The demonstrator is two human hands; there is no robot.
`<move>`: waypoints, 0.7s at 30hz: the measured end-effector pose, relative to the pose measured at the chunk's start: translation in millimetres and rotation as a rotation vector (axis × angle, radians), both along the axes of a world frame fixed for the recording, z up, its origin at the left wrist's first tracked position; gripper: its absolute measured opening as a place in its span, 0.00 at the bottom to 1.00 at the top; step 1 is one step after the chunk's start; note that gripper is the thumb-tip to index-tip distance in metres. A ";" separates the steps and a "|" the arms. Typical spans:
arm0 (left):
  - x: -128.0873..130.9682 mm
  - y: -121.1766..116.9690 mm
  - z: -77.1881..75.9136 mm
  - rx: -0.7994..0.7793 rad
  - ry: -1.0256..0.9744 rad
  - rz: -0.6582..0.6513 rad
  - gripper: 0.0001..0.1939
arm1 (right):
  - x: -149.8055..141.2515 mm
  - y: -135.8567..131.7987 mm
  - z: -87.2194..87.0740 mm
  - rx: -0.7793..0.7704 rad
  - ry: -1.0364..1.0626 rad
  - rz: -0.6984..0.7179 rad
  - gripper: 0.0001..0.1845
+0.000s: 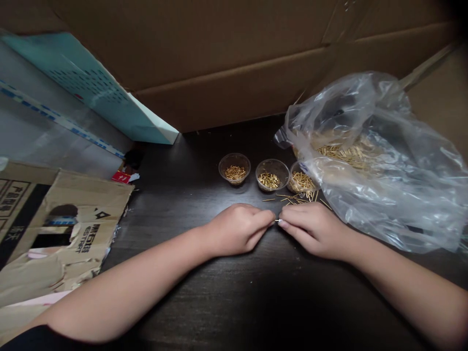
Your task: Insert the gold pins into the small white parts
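1. Left hand [237, 230]: forearm angled inward from lower left, fingers pressed together, tips pinching one gold pin [278, 220], just below the middle cup [271, 163].
2. Right hand [312, 230]: forearm angled inward from lower right, fingers pressed together, tips pinching the same pin from the opposite side.
3. Loose pins [297, 197]: scattered just below and right of the middle cup.
4. Clear cups of gold pins: one cup [234, 168] left of the middle cup, another cup [302, 178] just right of it.
5. Plastic bag [395, 195] of gold pins: right of the middle cup.
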State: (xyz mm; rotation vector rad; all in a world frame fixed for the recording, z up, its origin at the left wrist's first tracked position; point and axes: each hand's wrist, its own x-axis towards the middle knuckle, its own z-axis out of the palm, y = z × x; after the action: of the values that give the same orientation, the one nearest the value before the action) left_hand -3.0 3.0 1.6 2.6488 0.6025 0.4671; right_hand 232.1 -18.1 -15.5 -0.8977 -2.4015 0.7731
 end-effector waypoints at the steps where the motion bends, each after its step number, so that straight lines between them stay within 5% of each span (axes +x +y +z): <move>1: 0.0 0.2 0.1 0.016 0.000 -0.006 0.10 | 0.0 0.1 0.8 -0.045 0.014 -0.003 0.18; 9: -0.3 -4.0 1.1 0.239 0.020 -0.001 0.10 | -2.3 0.4 7.5 -0.236 0.128 -0.001 0.20; 16: 0.6 -3.0 0.2 -0.031 -0.053 0.002 0.10 | -4.3 -0.8 4.4 0.131 0.029 0.014 0.16; 21: 0.3 -2.0 -3.7 -0.075 -0.066 0.014 0.10 | -4.4 -1.5 4.7 0.209 -0.018 0.001 0.16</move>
State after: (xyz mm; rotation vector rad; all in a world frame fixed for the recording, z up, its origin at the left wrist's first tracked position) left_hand -2.7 1.0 -2.1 2.5494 0.6067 0.5238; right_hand 227.7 -19.7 -10.9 -0.8222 -2.4434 0.5044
